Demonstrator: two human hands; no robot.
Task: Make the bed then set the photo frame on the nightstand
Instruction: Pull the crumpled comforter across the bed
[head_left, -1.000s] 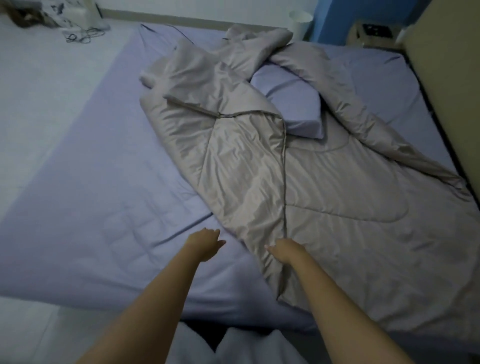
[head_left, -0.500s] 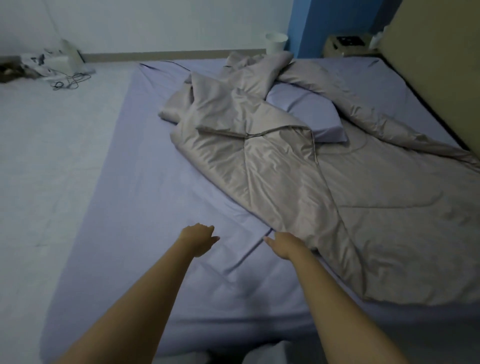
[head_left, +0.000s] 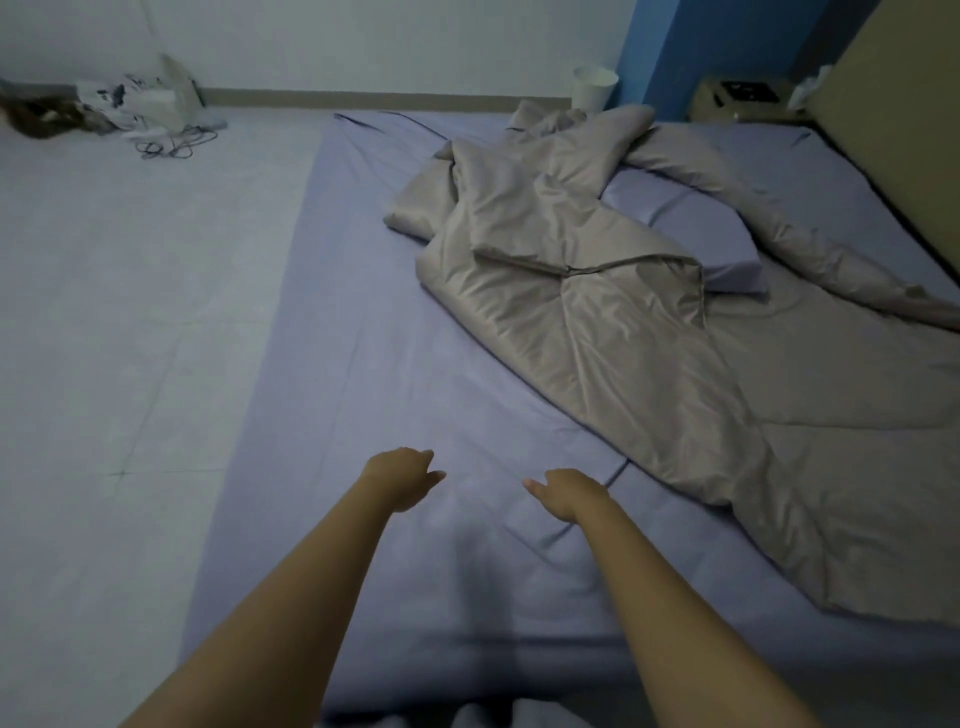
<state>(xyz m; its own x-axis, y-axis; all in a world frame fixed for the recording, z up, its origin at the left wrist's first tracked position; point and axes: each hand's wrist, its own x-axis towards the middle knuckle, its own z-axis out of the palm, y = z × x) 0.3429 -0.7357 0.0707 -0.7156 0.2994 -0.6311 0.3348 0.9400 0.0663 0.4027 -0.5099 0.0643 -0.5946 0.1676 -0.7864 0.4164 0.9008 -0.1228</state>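
A low bed with a lavender sheet (head_left: 405, 374) fills the middle of the head view. A crumpled beige duvet (head_left: 597, 291) lies across its right half, partly folded over a lavender pillow (head_left: 696, 234). My left hand (head_left: 402, 475) and my right hand (head_left: 569, 491) reach out over the bare sheet near the bed's front edge, palms down, fingers loosely bent, holding nothing. The duvet's near edge lies just right of my right hand, apart from it. A nightstand (head_left: 743, 98) stands at the far right by the beige headboard (head_left: 898, 119). I see no photo frame.
Pale floor (head_left: 130, 338) stretches left of the bed. A bag and tangled cables (head_left: 150, 114) lie by the far wall. A white bin (head_left: 595, 88) stands beyond the bed beside a blue wall section (head_left: 675, 47).
The view has swung left and up. My right hand has come off the duvet edge, and both hands now hover over the bare sheet. The duvet lies farther right in view.
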